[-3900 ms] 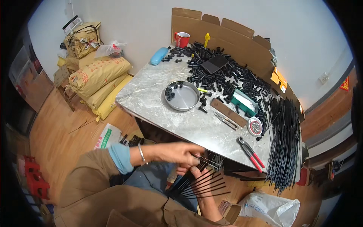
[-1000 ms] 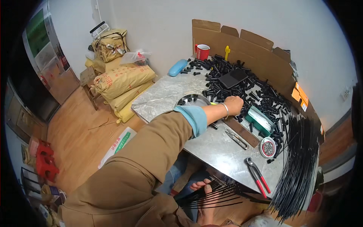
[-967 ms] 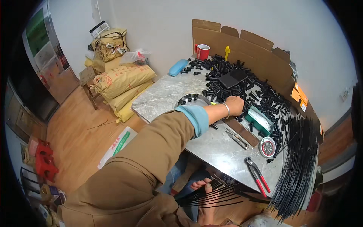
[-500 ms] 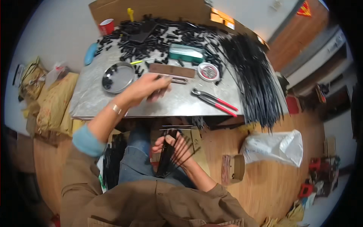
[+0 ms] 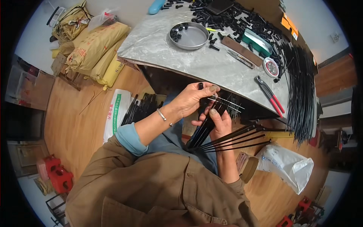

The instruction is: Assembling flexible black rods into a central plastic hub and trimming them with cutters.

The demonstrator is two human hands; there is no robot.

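In front of my lap my left hand (image 5: 193,98) pinches thumb against fingers, with a small black cylindrical piece (image 5: 200,86) poking out of its grip. My right hand (image 5: 220,122) is closed round a bundle of black rods (image 5: 202,132), thumb on top. Several thin black rods (image 5: 236,139) fan out from the bundle's lower end to the right. Thin shiny rods (image 5: 228,104) stick out to the right just above my right thumb. My fingertips hide where the two hands meet.
On the table (image 5: 159,49) are a round metal tray (image 5: 196,42), a brown block (image 5: 242,51), tweezers (image 5: 241,59), a small round dish (image 5: 271,67), red-handled pliers (image 5: 270,94), loose black parts (image 5: 245,19) and long black rods (image 5: 300,90). Sacks (image 5: 94,49) stand left; a white bag (image 5: 285,162) lies right.
My left hand has come down from above the table, near the brown block, to the top of the bundle. My right hand keeps hold of the bundle. The whole view has turned.
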